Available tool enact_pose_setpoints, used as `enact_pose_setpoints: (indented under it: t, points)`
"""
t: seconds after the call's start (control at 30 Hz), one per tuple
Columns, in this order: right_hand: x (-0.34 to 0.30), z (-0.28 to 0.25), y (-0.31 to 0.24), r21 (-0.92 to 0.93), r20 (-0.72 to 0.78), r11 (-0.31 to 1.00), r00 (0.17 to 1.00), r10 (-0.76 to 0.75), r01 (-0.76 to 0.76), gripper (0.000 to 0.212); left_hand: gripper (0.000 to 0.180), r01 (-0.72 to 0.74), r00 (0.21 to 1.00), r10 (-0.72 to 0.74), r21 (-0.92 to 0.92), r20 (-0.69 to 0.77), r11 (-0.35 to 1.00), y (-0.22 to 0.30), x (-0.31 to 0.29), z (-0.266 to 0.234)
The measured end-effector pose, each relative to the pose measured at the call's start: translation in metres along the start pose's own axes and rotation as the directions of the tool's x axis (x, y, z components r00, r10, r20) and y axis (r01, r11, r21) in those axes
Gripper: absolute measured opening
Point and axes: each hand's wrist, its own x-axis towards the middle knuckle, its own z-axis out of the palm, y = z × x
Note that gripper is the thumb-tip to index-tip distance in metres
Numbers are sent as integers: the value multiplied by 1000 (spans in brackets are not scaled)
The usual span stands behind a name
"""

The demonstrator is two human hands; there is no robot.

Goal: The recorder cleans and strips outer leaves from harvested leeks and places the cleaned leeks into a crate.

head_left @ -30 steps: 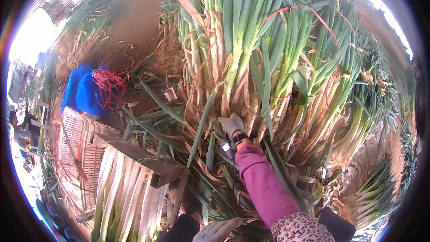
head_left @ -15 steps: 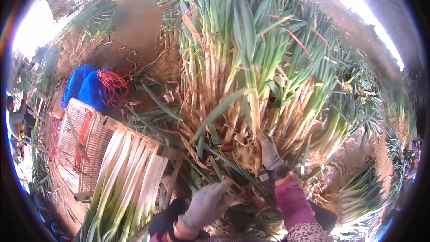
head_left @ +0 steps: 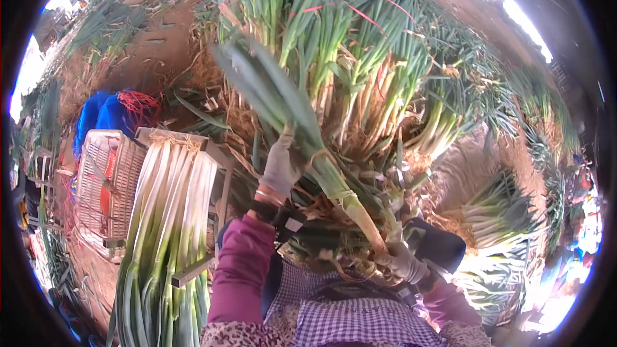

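Fanning from the top edge of a metal stand (head_left: 218, 156) lie pale leeks (head_left: 170, 196); the left hand (head_left: 280, 167) touches a single slanting leek (head_left: 333, 183), grip unclear to me; the right hand (head_left: 402, 262) clasps that leek's root end.

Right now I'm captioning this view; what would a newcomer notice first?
The long green onion slants across the middle, its pale end at the right hand, its leaves at the left hand. Next come the pale-stemmed onions at lower left and the bright blue bundle beyond the crate.
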Motion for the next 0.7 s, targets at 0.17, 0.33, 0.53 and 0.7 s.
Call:
enact_pose_setpoints:
  t: [0.17, 0.33, 0.53, 0.7]
  points:
    - [75, -10, -10, -529, -55, 768, 888, -457, 362, 57, 37, -102, 994, 104, -66, 34, 993, -1, -16, 16]
    - [190, 76, -64, -821, -35, 480, 812, -582, 309, 45, 29, -158, 982, 161, 44, -102, 987, 22, -28, 16]
    - [204, 10, 52, -953, 25, 240, 836, -547, 185, 23, 26, -416, 900, 420, 59, -119, 907, 66, -30, 2]
    - [155, -44, 88, -833, -464, 315, 885, 53, -455, 31, 27, -430, 880, 449, 147, -151, 891, 66, -32, -8]
